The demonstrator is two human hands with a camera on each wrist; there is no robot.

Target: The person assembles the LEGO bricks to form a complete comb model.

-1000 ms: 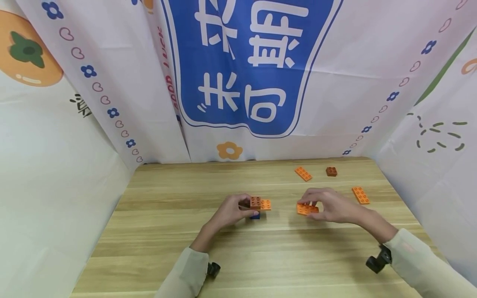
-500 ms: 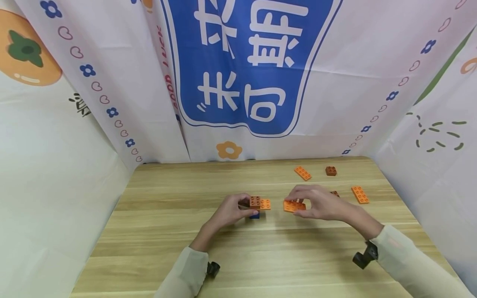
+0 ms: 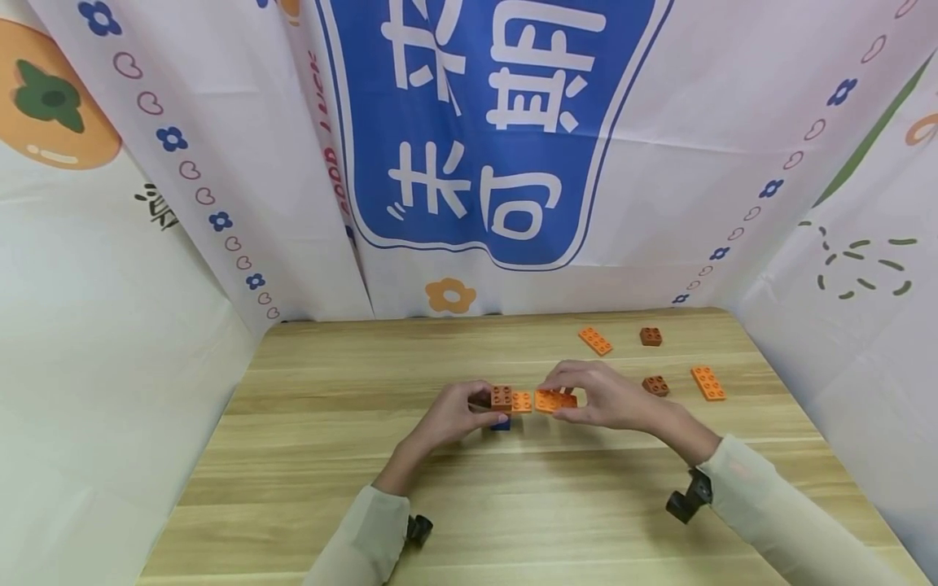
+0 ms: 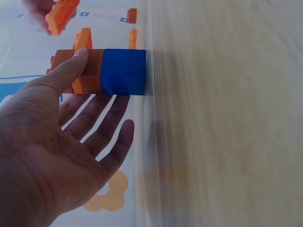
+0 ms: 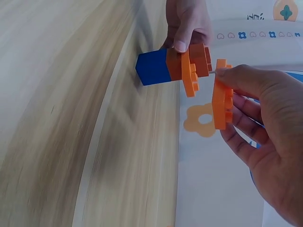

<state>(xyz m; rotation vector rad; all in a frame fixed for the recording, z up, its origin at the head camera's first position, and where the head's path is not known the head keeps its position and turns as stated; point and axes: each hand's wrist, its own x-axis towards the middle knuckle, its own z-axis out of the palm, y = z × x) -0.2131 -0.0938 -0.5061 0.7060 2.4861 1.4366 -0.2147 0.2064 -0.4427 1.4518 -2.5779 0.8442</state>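
Observation:
My left hand holds a small brick stack between thumb and fingers. At its bottom is a blue block, close over or on the wooden tabletop. Above it come a brown brick, an orange plate brick jutting out to the right, and another brown brick on top. My right hand pinches a second orange studded plate by its edges. In the right wrist view this plate is tilted above the stack, a small gap from the top brown brick's studs.
On the wooden table, one loose orange plate lies at the back and another at the right. Two brown bricks are nearby, the nearer brick just behind my right forearm. A printed cloth walls the back and sides.
My right hand has moved left with the orange plate, up close to the stack. A brown brick formerly behind it now shows. My left hand and the stack have stayed put.

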